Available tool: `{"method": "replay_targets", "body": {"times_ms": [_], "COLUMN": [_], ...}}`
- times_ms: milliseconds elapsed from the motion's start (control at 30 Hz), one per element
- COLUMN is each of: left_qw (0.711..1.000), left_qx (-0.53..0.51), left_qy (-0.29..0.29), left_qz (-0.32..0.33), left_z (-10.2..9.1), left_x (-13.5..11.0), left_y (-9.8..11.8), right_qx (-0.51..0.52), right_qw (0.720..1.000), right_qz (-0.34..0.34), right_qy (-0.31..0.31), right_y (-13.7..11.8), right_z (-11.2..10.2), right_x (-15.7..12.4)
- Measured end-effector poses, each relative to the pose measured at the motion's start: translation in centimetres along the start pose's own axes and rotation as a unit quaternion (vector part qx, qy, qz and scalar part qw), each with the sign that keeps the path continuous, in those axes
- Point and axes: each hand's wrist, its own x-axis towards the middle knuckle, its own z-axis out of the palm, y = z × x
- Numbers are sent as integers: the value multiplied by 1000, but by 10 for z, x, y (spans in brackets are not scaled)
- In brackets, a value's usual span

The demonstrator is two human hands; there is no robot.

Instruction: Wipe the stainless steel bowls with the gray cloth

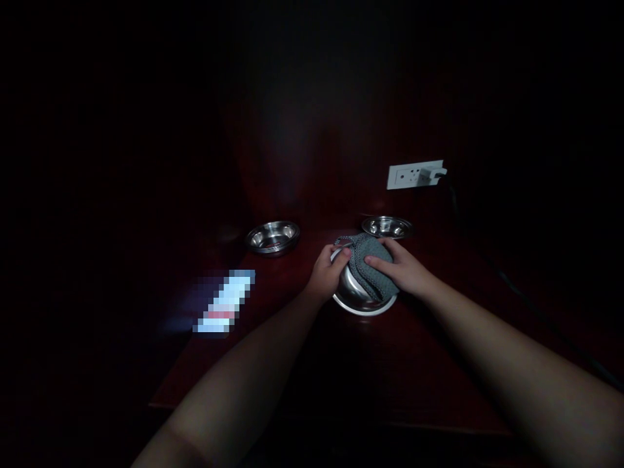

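Right of the frame's middle, a shiny metal bowl sits between the two hands low over a dark red bench; whether it touches the wood I cannot tell. The left hand grips the bowl's left edge, thumb on top, close to a corner of the cloth. The right hand is curled over a gray-green cloth, pressing it against the bowl's upper right part, with the bright rim showing below.

Just beyond the right hand, another metal bowl stands on the bench. Left of centre, well apart from the hands, is a metal dish. Toward the lower left glows a bright patch, too pixelated to make out. At the upper right, a white wall socket holds a plug, and a dark cord trails toward the right edge.
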Motion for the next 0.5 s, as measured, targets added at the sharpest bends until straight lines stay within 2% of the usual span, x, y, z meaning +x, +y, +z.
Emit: {"method": "replay_targets", "body": {"times_ms": [500], "left_qw": [1000], "left_qx": [-14], "left_qy": [5], "left_qz": [-15], "left_z": [4], "left_x": [1], "left_y": [2], "right_qx": [5], "right_qw": [1000], "right_qz": [4], "right_qy": [3], "right_y": [-2], "right_z": [2], "right_x": [-1]}}
